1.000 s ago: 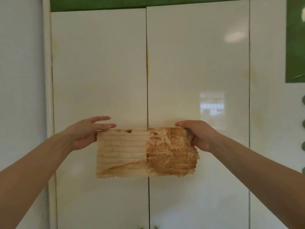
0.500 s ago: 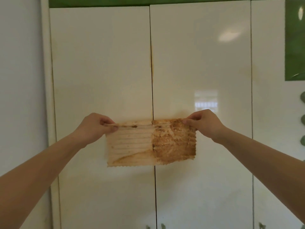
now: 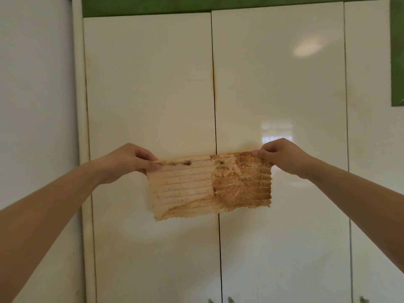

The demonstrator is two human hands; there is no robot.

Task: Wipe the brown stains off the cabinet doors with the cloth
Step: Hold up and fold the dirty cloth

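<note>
The cloth [image 3: 211, 184] hangs spread flat in front of the seam between two glossy cream cabinet doors [image 3: 150, 95], its right half soaked dark brown and its left half pale and ribbed with a few brown smears. The left hand [image 3: 129, 161] pinches its top left corner between thumb and fingers, and the right hand [image 3: 282, 157] pinches the top right corner the same way. A faint brown stain [image 3: 214, 84] runs down the seam above the cloth, and a green wall [image 3: 142, 6] shows above the doors.

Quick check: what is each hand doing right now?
Left hand: closed, pinching the cloth's top left corner.
Right hand: closed, pinching its top right corner.
</note>
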